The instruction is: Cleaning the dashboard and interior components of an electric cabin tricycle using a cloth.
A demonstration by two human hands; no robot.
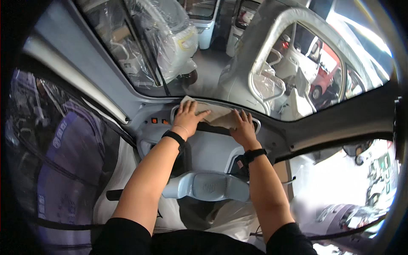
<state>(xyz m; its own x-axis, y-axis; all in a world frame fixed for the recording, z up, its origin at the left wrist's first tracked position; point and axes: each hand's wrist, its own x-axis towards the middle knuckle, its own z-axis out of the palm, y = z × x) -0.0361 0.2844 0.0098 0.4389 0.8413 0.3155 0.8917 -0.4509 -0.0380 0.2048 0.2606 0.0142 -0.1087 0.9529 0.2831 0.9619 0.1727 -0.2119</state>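
A beige cloth (218,114) lies over the upper part of the dashboard's dark instrument panel (213,128). My left hand (187,118) rests on the cloth's left part, its fingers apart and its thumb stretched out to the right. At the cloth's right end is my right hand (244,128). Its fingertips touch the cloth, but whether the thumb pinches it is unclear. Below both hands stands the pale blue handlebar cover (209,185), between my forearms. A dark band circles each wrist.
The windshield (204,73) rises just beyond the dashboard, with a wiper (161,75) outside it. Orange switches (154,120) sit left of the panel. Pillars flank me. Plastic-wrapped vehicles (178,41) stand ahead, and a purple vehicle (71,159) is at the left.
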